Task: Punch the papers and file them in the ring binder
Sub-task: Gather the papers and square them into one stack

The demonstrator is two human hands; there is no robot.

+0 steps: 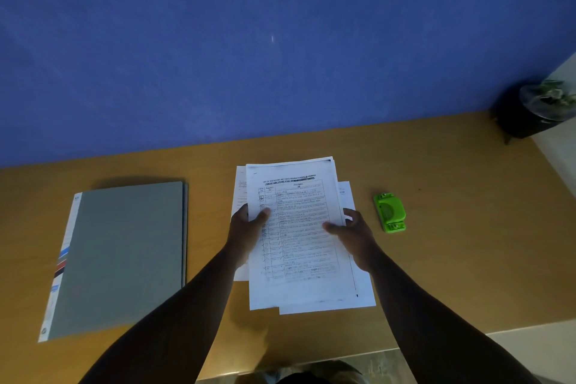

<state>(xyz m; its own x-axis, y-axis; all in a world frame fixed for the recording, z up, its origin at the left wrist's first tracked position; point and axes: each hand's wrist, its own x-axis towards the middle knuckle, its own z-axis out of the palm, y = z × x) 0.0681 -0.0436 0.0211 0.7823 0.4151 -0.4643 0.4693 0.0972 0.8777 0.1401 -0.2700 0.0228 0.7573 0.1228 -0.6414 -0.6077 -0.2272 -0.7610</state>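
Observation:
A stack of printed white papers [299, 196] lies at the middle of the wooden table, its sheets fanned unevenly. My left hand [247, 232] grips the stack's left edge, thumb on top of the upper sheet. My right hand [353, 235] holds the right edge, thumb across the printed page. A closed grey ring binder [124, 256] with a white spine lies flat to the left. A small green hole punch [389, 212] sits on the table just right of the papers, apart from my right hand.
The wooden table [467, 243] meets a blue wall [280, 40] at the back. A dark pot with a plant [536, 109] stands at the far right corner. The table's right and front edges give onto a pale floor [545, 343].

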